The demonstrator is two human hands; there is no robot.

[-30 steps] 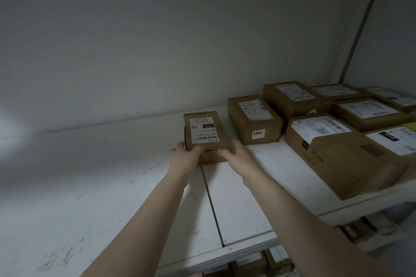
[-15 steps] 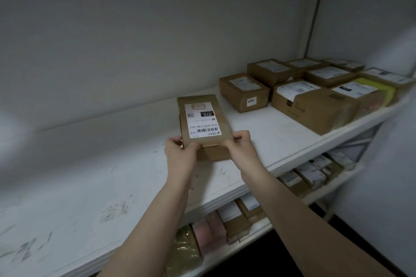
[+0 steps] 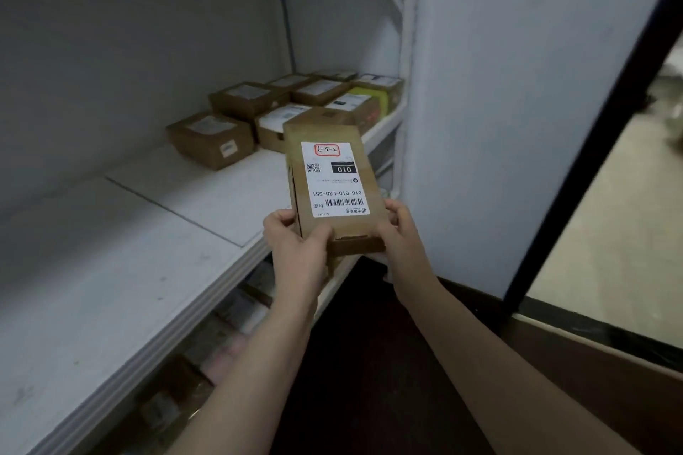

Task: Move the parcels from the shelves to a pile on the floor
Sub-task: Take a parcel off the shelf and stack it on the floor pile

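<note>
Parcel (image 3: 332, 192), one brown box with a white label, is held in the air in front of the white shelf (image 3: 111, 251). The left hand (image 3: 295, 251) grips its near corner at 7 o'clock, the right hand (image 3: 404, 236) at 5 o'clock. About eight boxes (image 3: 210, 138) sit grouped on the shelf at 11 o'clock; the lower shelf's contents are blurred.

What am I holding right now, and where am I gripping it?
A labelled cardboard parcel, held by both hands at its near end: left hand on the left corner, right hand on the right.
</note>
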